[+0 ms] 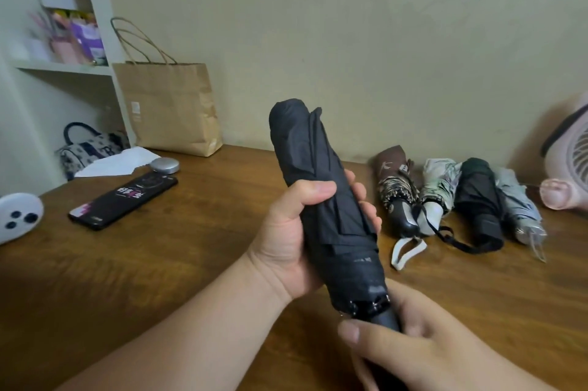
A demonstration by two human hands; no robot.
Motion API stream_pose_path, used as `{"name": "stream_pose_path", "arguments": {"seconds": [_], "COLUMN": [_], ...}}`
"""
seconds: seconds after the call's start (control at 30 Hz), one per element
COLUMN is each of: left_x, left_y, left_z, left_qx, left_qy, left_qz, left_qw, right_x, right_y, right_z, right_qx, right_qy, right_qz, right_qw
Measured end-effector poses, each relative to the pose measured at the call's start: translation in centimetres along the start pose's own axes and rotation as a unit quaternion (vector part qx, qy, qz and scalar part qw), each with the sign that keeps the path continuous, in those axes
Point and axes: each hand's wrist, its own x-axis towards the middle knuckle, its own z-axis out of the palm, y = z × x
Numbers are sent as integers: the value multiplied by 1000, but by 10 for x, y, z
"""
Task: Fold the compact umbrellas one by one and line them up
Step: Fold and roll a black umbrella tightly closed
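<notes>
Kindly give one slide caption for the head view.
Left hand and right hand grip a black umbrella beside four folded umbrellas.

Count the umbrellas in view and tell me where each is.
5. The held umbrella: left hand grips its canopy, right hand its handle. Four lie in a row on the table: brown, white, black, grey. More may lie outside the frame.

A: Is there any writing that one can read here?
B: Hardly any. The patterned bag (92, 150) under the shelf (63, 67) carries one large dark letter; it looks like a "B".
A: And the phone (124, 198)?
B: It bears pink and white characters, too blurred to read. The small label (136, 110) on the paper bag (171, 123) is unreadable also.
</notes>
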Motion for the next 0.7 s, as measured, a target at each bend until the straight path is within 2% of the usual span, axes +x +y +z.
{"name": "stream_pose_path", "arguments": {"seconds": [0.07,0.13,0.23,0.3,0.33,0.4,0.43,0.47,0.53,0.57,0.63,0.7], "left_x": [-1,1,6,9,9,9,8,7,7,6,6,7], "left_y": [-1,-3,-6,-8,-8,-8,-7,-5,-1,1,4,6], "left_z": [2,6,8,4,5,5,6,6,6,8,12,9], "left_qx": [27,89,151,165,167,140,104,65,4,-9,2,47], "left_qy": [38,87,174,221,227,177,151,137,138,157,225,290], "left_qz": [7,3,9,34,49,46,33,27,36,40,23,-1], "left_qw": [999,992,973,961,958,973,982,988,990,987,974,956], "right_x": [0,2,7,10,9,7,4,1,-1,-1,3,4], "right_y": [1,4,14,19,19,14,10,5,0,0,1,4], "right_z": [4,3,-3,-8,-10,-13,-13,-13,-16,-16,-17,-15], "right_qx": [-26,-122,-298,-351,-350,-234,-137,-23,168,228,227,72], "right_qy": [40,104,226,263,261,186,107,19,-105,-132,-106,4], "right_qz": [12,28,4,-24,-35,-29,-4,25,71,77,76,54], "right_qw": [999,987,928,898,899,954,985,999,978,962,965,996]}}
